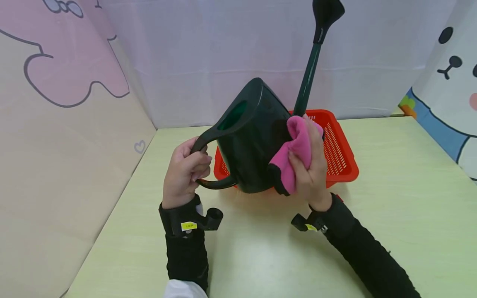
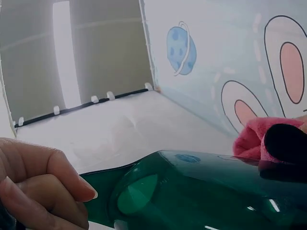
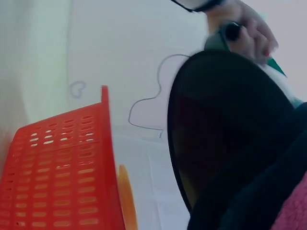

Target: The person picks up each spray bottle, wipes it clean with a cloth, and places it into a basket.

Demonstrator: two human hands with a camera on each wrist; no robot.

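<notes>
A dark green watering can (image 1: pixel 253 140) is held tilted above the table, its long spout (image 1: pixel 308 78) with a black rose head (image 1: pixel 326 14) pointing up and away. My left hand (image 1: pixel 186 171) grips its curved handle (image 1: pixel 208 136) with the fingers curled round it. My right hand (image 1: pixel 311 169) holds a pink cloth with black edging (image 1: pixel 294 145) against the can's side, near the foot of the spout. In the right wrist view the can's dark base (image 3: pixel 216 124) shows beside the cloth (image 3: pixel 292 211). The left wrist view shows the can's glossy green side (image 2: pixel 206 191).
Behind the can a red slotted plastic basket (image 1: pixel 340 157) stands on the pale wooden table (image 1: pixel 402 198). Something orange-yellow (image 3: pixel 127 196) shows at the basket's rim in the right wrist view. White and cartoon-printed sheets (image 1: pixel 208 62) wall in the back and both sides.
</notes>
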